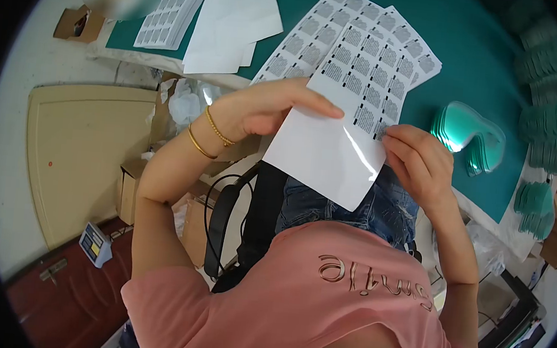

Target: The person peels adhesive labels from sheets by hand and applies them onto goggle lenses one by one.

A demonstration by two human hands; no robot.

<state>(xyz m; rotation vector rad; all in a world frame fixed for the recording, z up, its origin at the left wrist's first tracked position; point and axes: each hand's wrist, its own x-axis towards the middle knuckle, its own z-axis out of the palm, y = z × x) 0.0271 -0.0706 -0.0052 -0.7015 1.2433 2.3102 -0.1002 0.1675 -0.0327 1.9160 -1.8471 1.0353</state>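
A label sheet (326, 151) with printed rows of small grey labels at its far end and a blank, glossy near part reaches over the table edge above my lap. My left hand (284, 106) holds it from the left, one finger stretched across its surface and the others curled at its edge. With fingertips pinched together, my right hand (420, 162) grips the right edge beside the lowest printed labels. More printed sheets (302, 38) lie fanned out beneath and behind the held sheet.
The green table (489, 79) bears another stack of printed sheets (174, 9) and blank white papers (231, 26) at the left. Curved clear-green plastic pieces (468, 133) are stacked at the right, with more along the right edge. An open cardboard box (80, 23) is far left.
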